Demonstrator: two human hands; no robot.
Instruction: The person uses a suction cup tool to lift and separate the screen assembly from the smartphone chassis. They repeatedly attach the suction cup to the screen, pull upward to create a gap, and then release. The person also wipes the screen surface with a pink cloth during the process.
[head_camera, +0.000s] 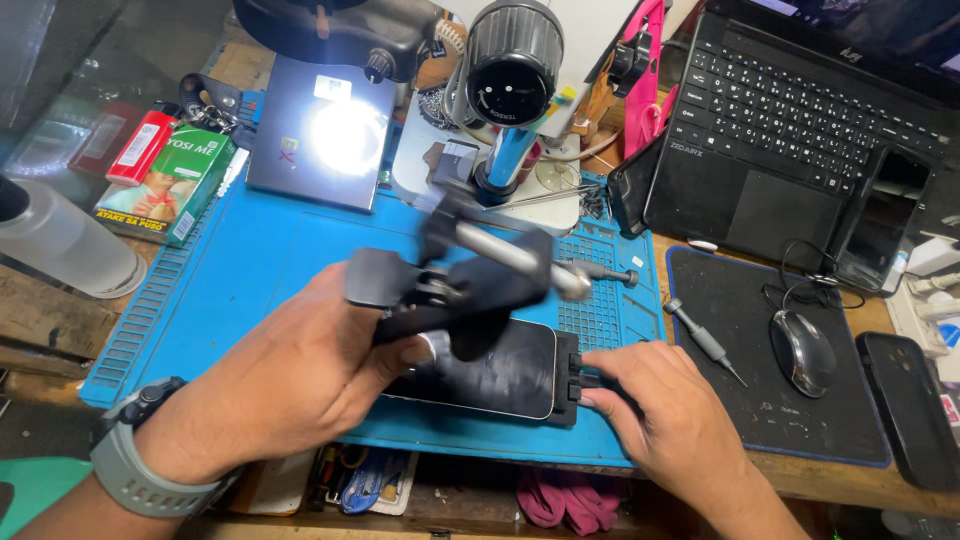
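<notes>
Both hands on the clamp rig, phone pinned flat on the blue mat.

Nearest, left hand (290, 385) wrapped around the black clamp tool (455, 285), fingers closed tight on its body, tool blurred mid-swing just above the smartphone (490, 375). Right hand (665, 415) at the holder jaw (568, 375), fingertips pinched together on its knob at the phone's right edge. Risk here, as a judgement: metal handle dropping onto the glass, or the holder squeezed too hard, cracking the screen. Lying on the blue mat (250, 270), one phone in the holder. Further out, counted: two screwdrivers, one mouse (803, 352), three more phones by the laptop (810, 110), one microscope (510, 75) at the back.
</notes>
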